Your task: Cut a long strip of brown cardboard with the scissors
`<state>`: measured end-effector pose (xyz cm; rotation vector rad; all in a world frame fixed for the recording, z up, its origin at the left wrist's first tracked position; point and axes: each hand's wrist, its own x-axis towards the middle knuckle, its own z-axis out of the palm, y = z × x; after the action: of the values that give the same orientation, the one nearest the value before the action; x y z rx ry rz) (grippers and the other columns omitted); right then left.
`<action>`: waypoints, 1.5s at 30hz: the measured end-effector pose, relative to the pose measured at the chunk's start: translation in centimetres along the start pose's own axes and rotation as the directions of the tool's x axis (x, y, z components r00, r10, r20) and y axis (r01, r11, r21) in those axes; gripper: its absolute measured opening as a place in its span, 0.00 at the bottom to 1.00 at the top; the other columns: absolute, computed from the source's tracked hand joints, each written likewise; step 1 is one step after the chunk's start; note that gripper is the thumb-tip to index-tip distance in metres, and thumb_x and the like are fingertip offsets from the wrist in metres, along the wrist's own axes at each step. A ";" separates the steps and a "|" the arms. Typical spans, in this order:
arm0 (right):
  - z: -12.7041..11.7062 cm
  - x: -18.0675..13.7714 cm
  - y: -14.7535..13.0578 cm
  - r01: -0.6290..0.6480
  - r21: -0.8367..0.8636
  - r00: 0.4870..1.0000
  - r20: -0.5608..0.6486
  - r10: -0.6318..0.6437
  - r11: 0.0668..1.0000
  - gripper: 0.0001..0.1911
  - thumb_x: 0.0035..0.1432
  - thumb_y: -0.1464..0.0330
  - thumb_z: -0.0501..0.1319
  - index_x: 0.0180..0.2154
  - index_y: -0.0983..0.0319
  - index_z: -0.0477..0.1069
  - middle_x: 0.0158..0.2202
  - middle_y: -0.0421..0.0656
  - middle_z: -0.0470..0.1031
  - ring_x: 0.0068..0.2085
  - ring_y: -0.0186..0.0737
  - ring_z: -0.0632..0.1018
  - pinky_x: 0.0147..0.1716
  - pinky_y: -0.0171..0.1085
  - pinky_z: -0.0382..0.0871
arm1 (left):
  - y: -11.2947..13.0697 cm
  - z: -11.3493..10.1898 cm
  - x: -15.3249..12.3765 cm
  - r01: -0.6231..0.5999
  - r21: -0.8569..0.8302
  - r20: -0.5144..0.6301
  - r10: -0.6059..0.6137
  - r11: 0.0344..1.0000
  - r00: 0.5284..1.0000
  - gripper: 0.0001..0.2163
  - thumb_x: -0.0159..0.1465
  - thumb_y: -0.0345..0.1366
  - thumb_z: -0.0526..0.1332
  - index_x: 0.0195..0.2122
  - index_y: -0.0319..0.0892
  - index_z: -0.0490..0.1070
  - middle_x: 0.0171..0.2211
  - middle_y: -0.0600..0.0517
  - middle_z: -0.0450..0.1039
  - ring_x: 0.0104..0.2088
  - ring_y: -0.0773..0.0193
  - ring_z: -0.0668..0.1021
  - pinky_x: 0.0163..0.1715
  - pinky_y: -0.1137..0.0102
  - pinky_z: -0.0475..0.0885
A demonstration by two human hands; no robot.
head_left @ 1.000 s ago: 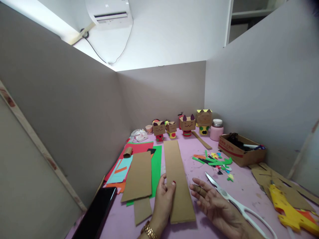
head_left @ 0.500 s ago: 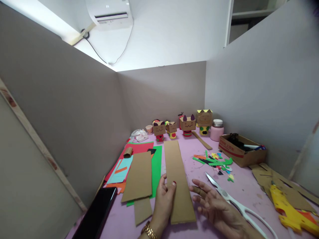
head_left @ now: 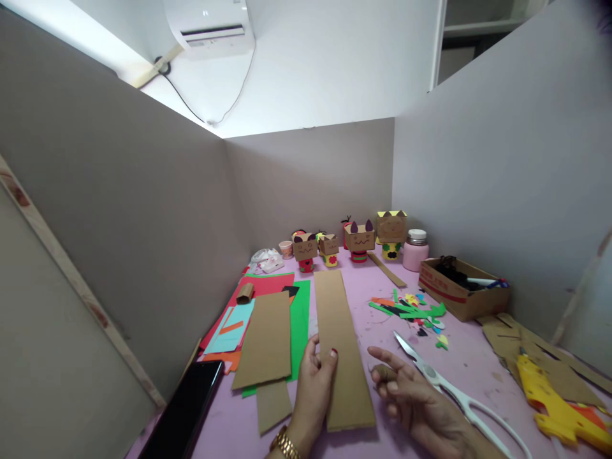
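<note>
A brown cardboard box [head_left: 463,294] at the far right holds dark items and a pen, too small to identify. The right hand [head_left: 421,408], wrist cut off below, hovers with loosely curled empty fingers beside white scissors [head_left: 459,395]. The left hand [head_left: 313,389] pinches the long cardboard strip [head_left: 340,344], lying flat on the pink table [head_left: 473,357].

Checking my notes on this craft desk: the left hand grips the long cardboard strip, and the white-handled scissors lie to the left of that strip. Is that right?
Not quite. The left hand does grip the long cardboard strip, but the white-handled scissors lie to the right of that strip, beside the right hand, as the head view shows.
</note>
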<state>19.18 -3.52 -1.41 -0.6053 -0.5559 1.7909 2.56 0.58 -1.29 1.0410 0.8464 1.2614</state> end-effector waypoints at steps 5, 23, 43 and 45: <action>0.0 0.2 0.2 0.008 -0.045 1.000 -0.025 -0.010 0.999 0.22 0.38 0.80 0.68 0.39 0.61 0.74 0.23 0.37 0.74 0.20 0.25 0.70 0.18 0.24 0.63 | 0.1 0.1 0.0 -0.001 0.006 -0.011 0.001 1.000 1.000 0.21 0.57 0.40 0.60 0.50 0.43 0.55 0.34 0.46 0.79 0.29 0.59 0.80 0.28 0.69 0.72; 0.0 0.2 0.1 -0.027 0.080 0.999 -0.030 0.030 0.996 0.06 0.44 0.72 0.69 0.27 0.62 0.73 0.23 0.39 0.77 0.21 0.26 0.73 0.18 0.24 0.66 | -0.1 0.0 0.0 -0.020 -0.018 -0.016 0.020 1.000 1.000 0.18 0.58 0.38 0.59 0.48 0.43 0.57 0.37 0.45 0.78 0.36 0.58 0.80 0.33 0.68 0.72; -0.5 0.5 0.1 0.025 0.063 0.999 -0.022 -0.024 0.998 0.24 0.30 0.86 0.54 0.30 0.61 0.76 0.28 0.40 0.79 0.28 0.31 0.74 0.22 0.27 0.63 | 0.2 0.1 -0.2 -0.005 0.004 -0.007 0.005 1.000 1.000 0.17 0.59 0.37 0.59 0.47 0.43 0.57 0.36 0.45 0.79 0.34 0.59 0.80 0.29 0.70 0.71; -0.5 0.5 0.0 0.023 0.065 1.000 -0.022 -0.022 0.998 0.24 0.30 0.86 0.54 0.30 0.61 0.76 0.28 0.40 0.79 0.28 0.31 0.74 0.22 0.27 0.64 | 0.2 0.1 -0.2 -0.007 0.000 -0.004 0.007 1.000 1.000 0.18 0.58 0.38 0.59 0.48 0.43 0.56 0.35 0.46 0.79 0.35 0.58 0.80 0.29 0.69 0.71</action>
<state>19.35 -3.06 -1.87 -0.5707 -0.4866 1.7725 2.56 0.41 -1.03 1.0421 0.8468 1.2700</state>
